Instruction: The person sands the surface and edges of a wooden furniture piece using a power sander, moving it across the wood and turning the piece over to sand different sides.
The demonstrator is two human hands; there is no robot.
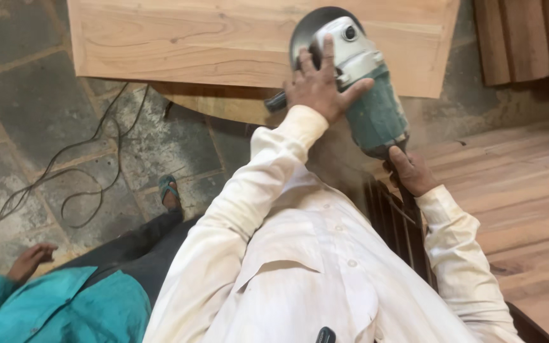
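Observation:
A green and silver angle grinder (366, 95) rests with its disc end on a pale wooden board (192, 44) at the top of the view. My left hand (319, 86) grips the grinder's front, by its black side handle. My right hand (411, 171) holds the rear end of the grinder's green body where the cord leaves. Both arms wear white sleeves.
A black cable (77, 171) loops over the stone floor at left. Another person in a teal garment has a hand (30, 259) at bottom left. A foot in a sandal (169, 194) stands on the floor. Wooden planks (516, 190) lie at right, more boards (522, 38) lean top right.

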